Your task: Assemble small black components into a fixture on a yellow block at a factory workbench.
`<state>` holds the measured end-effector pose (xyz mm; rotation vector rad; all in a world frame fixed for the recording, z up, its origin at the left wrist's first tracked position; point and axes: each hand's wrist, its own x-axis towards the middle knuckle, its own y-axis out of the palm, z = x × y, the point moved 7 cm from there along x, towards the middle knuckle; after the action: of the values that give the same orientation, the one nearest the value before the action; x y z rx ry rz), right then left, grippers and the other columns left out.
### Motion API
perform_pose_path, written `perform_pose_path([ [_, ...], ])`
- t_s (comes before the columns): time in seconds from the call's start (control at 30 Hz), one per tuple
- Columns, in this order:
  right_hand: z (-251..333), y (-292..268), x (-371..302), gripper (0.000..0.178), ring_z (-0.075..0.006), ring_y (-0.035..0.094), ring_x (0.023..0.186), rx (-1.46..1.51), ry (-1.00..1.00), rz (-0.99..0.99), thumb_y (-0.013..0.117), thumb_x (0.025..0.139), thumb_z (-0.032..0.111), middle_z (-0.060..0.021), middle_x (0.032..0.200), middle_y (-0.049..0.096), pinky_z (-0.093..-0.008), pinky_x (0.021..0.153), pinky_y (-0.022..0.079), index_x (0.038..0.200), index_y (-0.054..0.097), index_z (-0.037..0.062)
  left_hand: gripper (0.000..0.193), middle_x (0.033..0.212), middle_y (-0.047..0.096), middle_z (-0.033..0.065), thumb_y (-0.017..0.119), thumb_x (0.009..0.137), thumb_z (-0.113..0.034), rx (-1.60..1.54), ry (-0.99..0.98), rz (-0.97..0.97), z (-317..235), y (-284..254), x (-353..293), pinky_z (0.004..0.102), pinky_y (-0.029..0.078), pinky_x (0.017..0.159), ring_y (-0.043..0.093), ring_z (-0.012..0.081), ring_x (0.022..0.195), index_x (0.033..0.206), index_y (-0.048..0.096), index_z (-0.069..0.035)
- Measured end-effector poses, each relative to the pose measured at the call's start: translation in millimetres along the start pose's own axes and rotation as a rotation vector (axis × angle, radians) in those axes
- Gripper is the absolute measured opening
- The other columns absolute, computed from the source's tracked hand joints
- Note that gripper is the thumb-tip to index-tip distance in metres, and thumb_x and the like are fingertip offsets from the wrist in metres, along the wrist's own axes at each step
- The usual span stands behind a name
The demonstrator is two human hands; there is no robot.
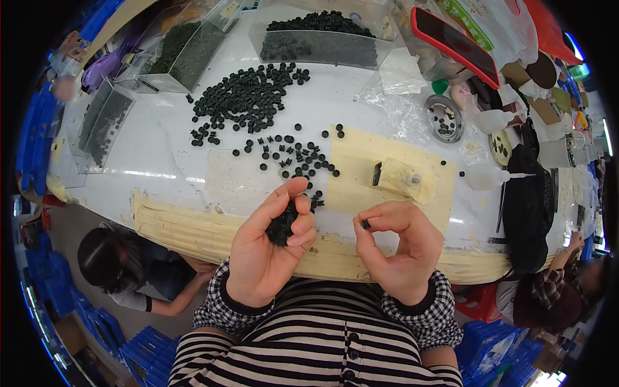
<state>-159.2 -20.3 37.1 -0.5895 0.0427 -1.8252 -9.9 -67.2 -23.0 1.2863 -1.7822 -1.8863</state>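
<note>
Black rollers (pixel 280 228) could spill if my curled left hand (pixel 263 255) loosens; my right hand (pixel 412 248) pinches a single roller (pixel 365 224).

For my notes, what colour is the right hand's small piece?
The small piece looks black; see the head view.

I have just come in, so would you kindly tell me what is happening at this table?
The left hand cups a clump of small, round black parts, and the right hand pinches a single one between thumb and finger. More lie loose on the white tabletop ahead, and a clear plastic box behind them holds another heap. A pale yellow block stands beyond the right hand, touched by neither.
</note>
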Motion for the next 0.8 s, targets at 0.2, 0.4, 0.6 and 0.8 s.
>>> perform_pose_path([
  [0.2, -1.5, 5.8, 3.0, 0.018, -0.0196, 0.067, 0.072, -0.135, 0.109, 0.076, 0.070, 0.071, -0.008, -0.0106, 0.083, 0.066, -0.0264, 0.062, 0.053, 0.086, 0.063, -0.0014, 0.028, 0.098, 0.056, 0.0103, 0.041, 0.098, -0.011, 0.001, -0.004, 0.056, 0.1, -2.7, 0.0, 0.0249, 0.044, 0.067, 0.051, 0.0159, 0.081, 0.122, 0.048, 0.003],
  [0.4, 7.4, 9.6, 7.5, 0.030, -0.0231, 0.065, 0.077, -0.380, -0.104, -0.019, 0.068, 0.075, -0.006, -0.0111, 0.089, 0.064, -0.0278, 0.060, 0.053, 0.104, 0.067, 0.0022, 0.037, 0.132, 0.045, 0.0201, 0.034, 0.100, -0.013, 0.071, 0.009, 0.014, 5.5, 4.9, 0.2, 0.0381, 0.039, 0.105, 0.043, 0.0305, 0.125, 0.131, 0.040, 0.006],
  [0.6, 24.0, 1.2, 4.5, 0.037, -0.0211, 0.057, 0.071, -0.463, -0.309, 0.021, 0.071, 0.069, -0.004, -0.0058, 0.090, 0.060, -0.0304, 0.059, 0.047, 0.104, 0.069, 0.0050, 0.044, 0.141, 0.037, 0.0219, 0.030, 0.101, -0.016, 0.141, -0.084, 0.067, 20.7, 16.3, 0.9, 0.0416, 0.029, 0.113, 0.034, 0.0316, 0.134, 0.139, 0.030, 0.006],
  [0.8, 27.9, 8.9, 6.1, 0.033, -0.0221, 0.052, 0.077, -0.520, -0.302, 0.136, 0.073, 0.066, 0.001, -0.0036, 0.088, 0.058, -0.0323, 0.065, 0.044, 0.098, 0.069, 0.0059, 0.046, 0.142, 0.037, 0.0197, 0.030, 0.101, -0.017, 0.210, -0.187, 0.101, 38.3, 21.3, 1.6, 0.0390, 0.031, 0.110, 0.036, 0.0243, 0.133, 0.141, 0.029, 0.006],
])
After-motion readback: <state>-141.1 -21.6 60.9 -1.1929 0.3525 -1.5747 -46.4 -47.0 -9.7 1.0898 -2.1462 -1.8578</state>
